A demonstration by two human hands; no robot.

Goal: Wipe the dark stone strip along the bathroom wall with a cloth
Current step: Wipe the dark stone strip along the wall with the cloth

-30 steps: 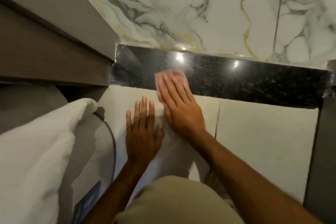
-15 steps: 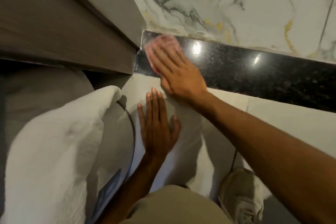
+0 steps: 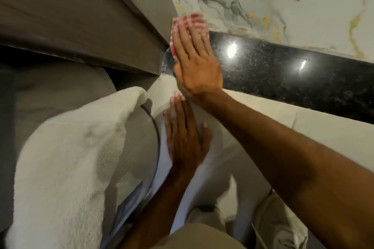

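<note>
A glossy dark speckled stone strip (image 3: 283, 70) runs across the wall between marble above and plain pale tile below. My right hand (image 3: 194, 60) lies flat on its far left end, pressing a pink checked cloth (image 3: 192, 21) against the stone beside the cabinet corner. The cloth's top edge overlaps the marble, and most of it is hidden under my fingers. My left hand (image 3: 185, 135) rests flat on the pale tile below the strip, fingers spread and holding nothing.
A brown wooden cabinet (image 3: 81, 22) juts out at the upper left, touching the strip's end. A white towel (image 3: 66, 157) drapes over a ribbed grey bin (image 3: 137, 147) at lower left. White marble wall (image 3: 273, 0) is above; my shoes (image 3: 281, 224) are on the floor.
My right hand slid the cloth left along the strip to its end at the cabinet, then slightly upward. The view shifted left with it. My left hand stayed on the tile.
</note>
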